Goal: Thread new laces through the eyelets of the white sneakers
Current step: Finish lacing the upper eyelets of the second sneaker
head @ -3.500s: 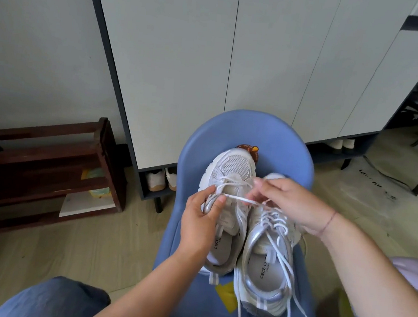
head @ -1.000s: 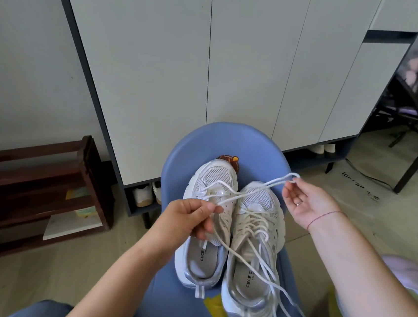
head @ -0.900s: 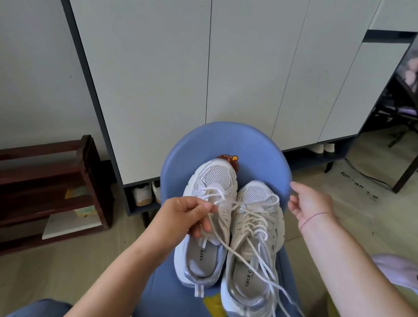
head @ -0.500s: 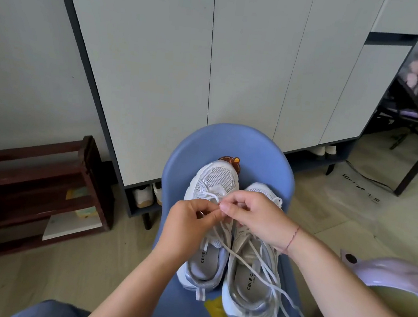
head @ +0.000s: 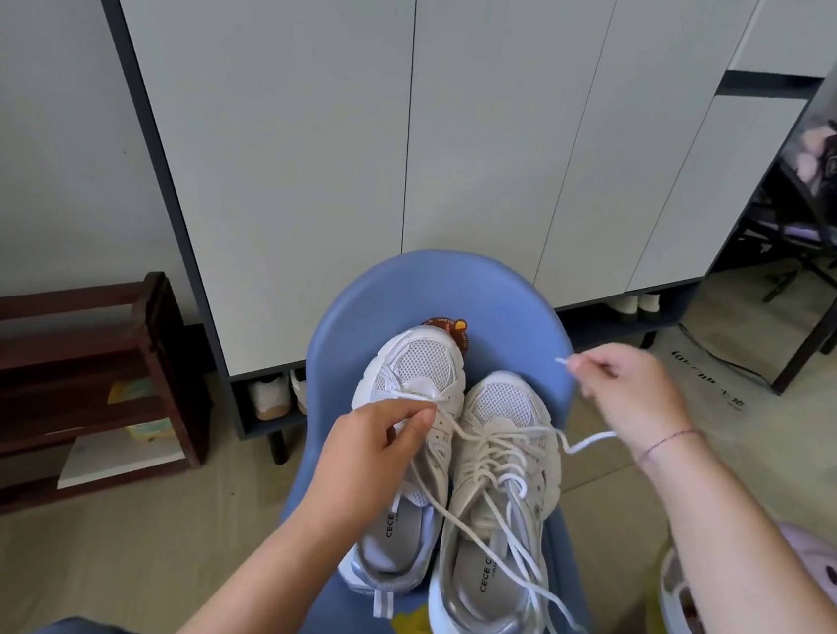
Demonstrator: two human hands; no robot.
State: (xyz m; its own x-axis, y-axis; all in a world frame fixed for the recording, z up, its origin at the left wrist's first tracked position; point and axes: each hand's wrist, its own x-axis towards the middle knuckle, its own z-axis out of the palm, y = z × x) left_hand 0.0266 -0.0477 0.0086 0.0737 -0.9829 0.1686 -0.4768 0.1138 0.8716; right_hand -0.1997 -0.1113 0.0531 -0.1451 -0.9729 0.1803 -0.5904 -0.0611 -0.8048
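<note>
Left grip (head: 370, 461) pinches lace (head: 591, 442) at sneaker (head: 422, 363) eyelets, right grip (head: 630, 396) pinches its tip further right; overpull risks dragging lace out if left pinch slips.

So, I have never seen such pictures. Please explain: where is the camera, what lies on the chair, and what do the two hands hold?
No machine here: one camera sits on a person's head and looks down at their own hands. On a blue chair stand a left sneaker and a right sneaker, both white. The left hand pinches a white lace at the front eyelets of the left sneaker. The right hand, raised to the side, pinches a lace tip. The right sneaker is already laced.
</note>
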